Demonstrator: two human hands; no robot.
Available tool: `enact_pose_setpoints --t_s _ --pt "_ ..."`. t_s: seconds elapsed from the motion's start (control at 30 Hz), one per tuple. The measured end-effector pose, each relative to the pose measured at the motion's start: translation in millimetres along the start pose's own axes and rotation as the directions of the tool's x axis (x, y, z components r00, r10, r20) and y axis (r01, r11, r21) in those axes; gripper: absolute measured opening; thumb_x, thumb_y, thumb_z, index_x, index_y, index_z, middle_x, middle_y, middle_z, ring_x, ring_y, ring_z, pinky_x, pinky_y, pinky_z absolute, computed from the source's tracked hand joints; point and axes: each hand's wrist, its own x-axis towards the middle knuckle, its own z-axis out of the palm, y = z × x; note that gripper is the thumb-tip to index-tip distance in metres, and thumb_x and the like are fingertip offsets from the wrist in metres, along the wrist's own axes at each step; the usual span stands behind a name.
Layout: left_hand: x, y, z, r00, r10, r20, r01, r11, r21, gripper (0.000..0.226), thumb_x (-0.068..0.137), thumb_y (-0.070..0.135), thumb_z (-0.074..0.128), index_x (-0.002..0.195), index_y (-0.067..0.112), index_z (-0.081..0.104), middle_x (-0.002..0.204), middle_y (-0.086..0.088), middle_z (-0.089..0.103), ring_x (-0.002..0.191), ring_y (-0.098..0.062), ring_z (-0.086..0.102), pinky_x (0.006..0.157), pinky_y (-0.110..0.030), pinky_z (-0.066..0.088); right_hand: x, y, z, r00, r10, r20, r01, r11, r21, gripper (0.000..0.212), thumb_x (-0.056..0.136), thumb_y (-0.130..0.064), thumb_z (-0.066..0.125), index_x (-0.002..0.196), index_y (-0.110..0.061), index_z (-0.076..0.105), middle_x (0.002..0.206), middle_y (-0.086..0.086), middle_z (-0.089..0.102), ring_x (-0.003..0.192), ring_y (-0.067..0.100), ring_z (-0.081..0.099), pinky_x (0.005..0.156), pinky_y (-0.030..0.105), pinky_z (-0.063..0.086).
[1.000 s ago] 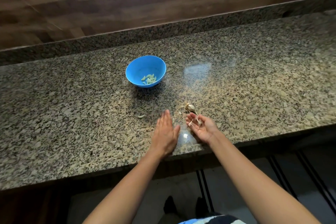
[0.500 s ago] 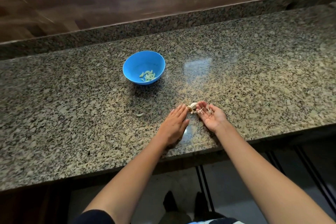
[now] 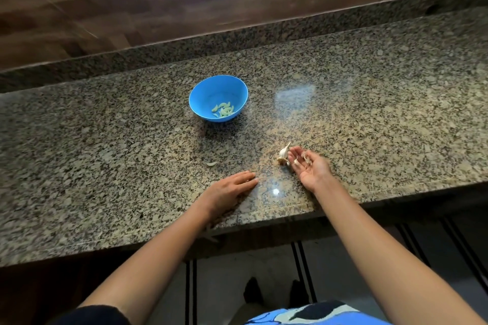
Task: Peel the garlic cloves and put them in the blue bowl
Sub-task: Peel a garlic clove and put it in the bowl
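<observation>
Peeling stage: several pale peeled cloves (image 3: 224, 109) already lie in the blue bowl (image 3: 200, 103); the work looks well along.
Garlic head: the remnant (image 3: 284, 153) sits on the counter (image 3: 383, 113), nearer the person than the bowl and to its right, touching the right fingertips.
Stray clove: one piece (image 3: 211, 164) lies on the counter just this side of the bowl, apart from both hands.
Right hand: the right hand (image 3: 313, 170) is palm up and open, cupping loose skins (image 3: 303, 159).
Left hand: the left hand (image 3: 232, 190) lies flat, fingers together, holding nothing.
Doing it well: I'd drop the skins aside first, then pinch a clove free without scattering scraps toward the bowl.
</observation>
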Motion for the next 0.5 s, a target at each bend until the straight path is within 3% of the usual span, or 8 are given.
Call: enact_pose_setpoints --t_s 0.1,0.3,0.4,0.5 --pt "-15 -4 -1 0.997 0.003 -0.082 0.002 0.998 0.067 0.045 0.075 -0.006 0.05 0.116 0.008 0.063 0.117 -0.014 0.064 0.102 -0.026 0.065 0.089 -0.034 0.044 -5 6 5 1.0 -0.015 0.009 0.015 1.0 -0.012 0.025 0.097 -0.01 0.04 0.087 0.002 0.06 0.089 0.019 0.061 0.076 0.024 0.062 0.059 0.025 0.058" --pt "-21 7 -1 0.982 -0.034 -0.187 0.061 0.988 0.142 0.036 0.058 -0.011 0.074 0.089 0.007 0.072 0.087 -0.01 0.071 0.072 -0.019 0.07 0.066 -0.024 0.056 -19 29 18 0.995 0.009 0.096 0.002 0.993 -0.118 0.024 0.097 -0.011 0.041 0.098 0.005 0.059 0.088 0.018 0.063 0.075 0.022 0.064 0.061 0.026 0.058" --pt "-16 16 -5 0.981 -0.124 -0.153 0.141 0.984 0.107 0.017 0.068 -0.013 0.07 0.078 0.001 0.067 0.073 -0.01 0.066 0.056 -0.017 0.061 0.05 -0.024 0.055 -25 47 20 0.988 0.077 0.13 -0.055 0.985 -0.16 0.025 0.097 -0.011 0.041 0.103 0.006 0.058 0.091 0.019 0.064 0.078 0.024 0.064 0.057 0.024 0.057" --pt "-14 26 -6 0.945 -0.324 -0.032 0.325 0.936 0.133 0.018 0.09 -0.009 0.045 0.095 -0.002 0.061 0.088 -0.012 0.062 0.066 -0.014 0.048 0.062 -0.018 0.043 -29 59 20 0.984 0.132 0.119 -0.113 0.982 -0.152 0.027 0.098 -0.011 0.038 0.098 0.006 0.059 0.092 0.019 0.063 0.081 0.025 0.063 0.061 0.028 0.058"
